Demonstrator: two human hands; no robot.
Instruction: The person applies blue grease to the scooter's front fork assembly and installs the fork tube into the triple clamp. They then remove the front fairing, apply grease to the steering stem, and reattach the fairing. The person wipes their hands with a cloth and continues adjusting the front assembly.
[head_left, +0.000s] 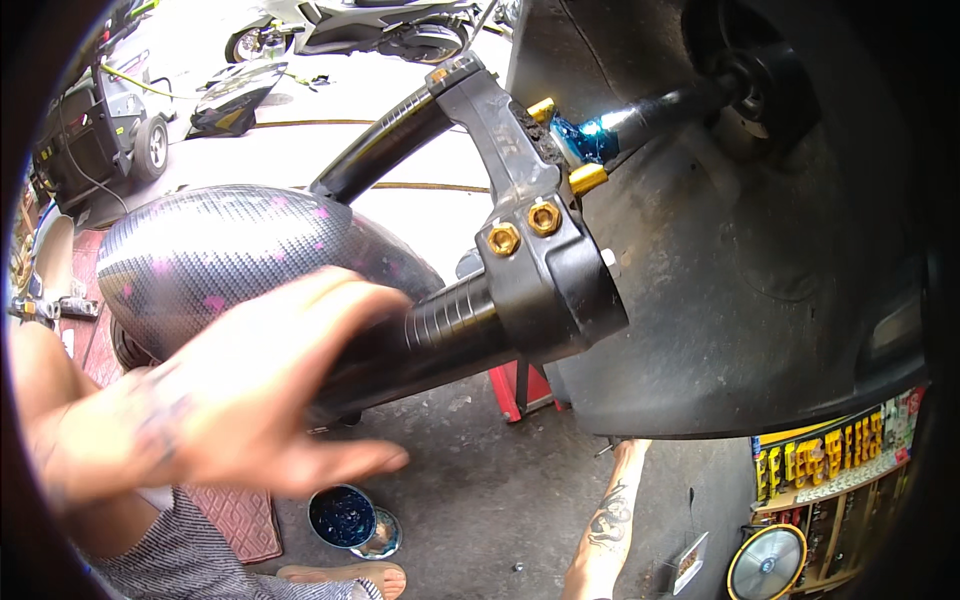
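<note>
My left hand (290, 385), smeared a little by motion, is at the near black fork tube (450, 325), its thumb stretched out below the tube and its fingers apart. Both fork tubes run up into a black fork clamp (520, 165) with gold bolts (503, 238). From the clamp a steering stem (665, 112) smeared with shiny blue grease (590, 140) points toward an opening in a large black body panel (740, 270). My right forearm (608, 525) reaches up from below; the hand is hidden behind the panel's lower edge, beside a thin metal piece.
A carbon-patterned front fender (230, 250) sits between the tubes. On the floor stands a tub of blue grease (342, 516), partly over a round lid (385, 537). A red stand (515, 390) shows behind the fork. Farther off are a motorcycle (370, 28), a wheeled black machine (95, 130) and shelves (830, 510).
</note>
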